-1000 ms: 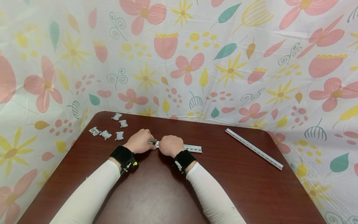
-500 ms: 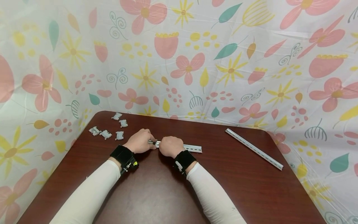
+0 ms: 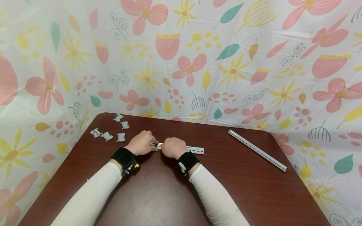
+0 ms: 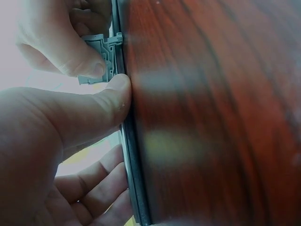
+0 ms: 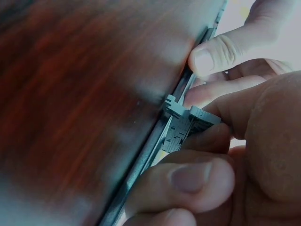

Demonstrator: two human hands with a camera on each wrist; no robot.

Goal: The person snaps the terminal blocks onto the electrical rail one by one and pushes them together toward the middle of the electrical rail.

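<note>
A slotted metal DIN rail point(image 3: 195, 150) lies on the table in front of me, running left to right. My left hand point(image 3: 142, 143) grips its left part, thumb point(image 4: 117, 96) on the near edge and the other fingers behind. Just right of that thumb, my right hand point(image 3: 173, 147) pinches a grey plastic terminal block point(image 5: 176, 131) between thumb and fingers. The block stands upright at the rail, its notched foot right at the near edge. In the head view the right hand hides the block.
Several loose grey terminal blocks point(image 3: 121, 137) lie at the back left of the brown table point(image 3: 240, 188). A second DIN rail point(image 3: 257, 150) lies slanted on the right. A floral cloth point(image 3: 192, 94) hangs behind the table.
Both hands stay at the same place on the rail. The head view shifts very slightly; nothing else visibly moves.
</note>
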